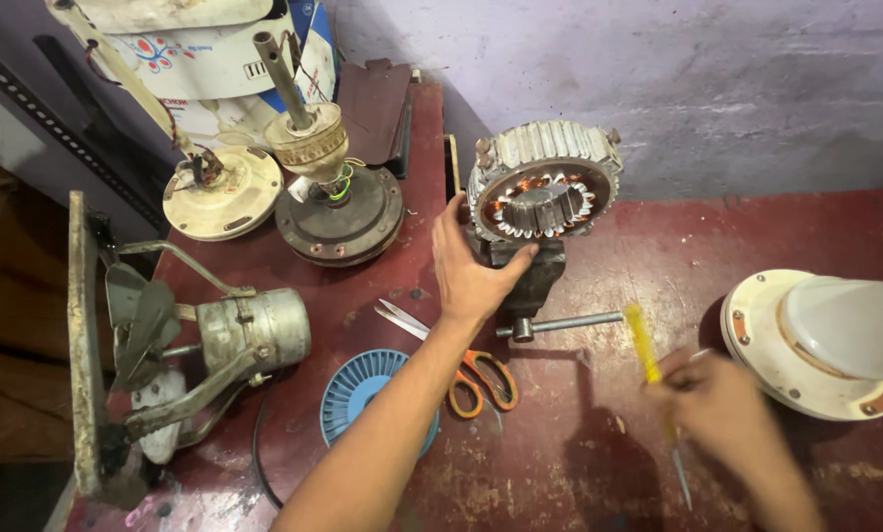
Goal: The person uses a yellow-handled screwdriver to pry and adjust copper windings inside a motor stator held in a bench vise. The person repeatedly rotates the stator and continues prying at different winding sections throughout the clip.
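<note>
A: Copper-wound stator [543,187] sits clamped upright in the vise [525,281] on the worktop [756,236], left hand [471,271] spread open against it

B: Right hand [722,409] grips the yellow screwdriver [648,355] off to its right, blade pointing toward me

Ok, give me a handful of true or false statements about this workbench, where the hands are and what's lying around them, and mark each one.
1. The left hand rests against the fan motor stator clamped upright in the bench vise. True.
2. The right hand holds a hammer. False: it holds a yellow-handled screwdriver.
3. Orange-handled scissors lie on the red table below the left hand. True.
4. The blue plastic fan disc sits on top of the stator. False: it lies flat on the table, beside the left forearm.
5. A white ceiling fan housing sits at the table's right edge. True.
</note>
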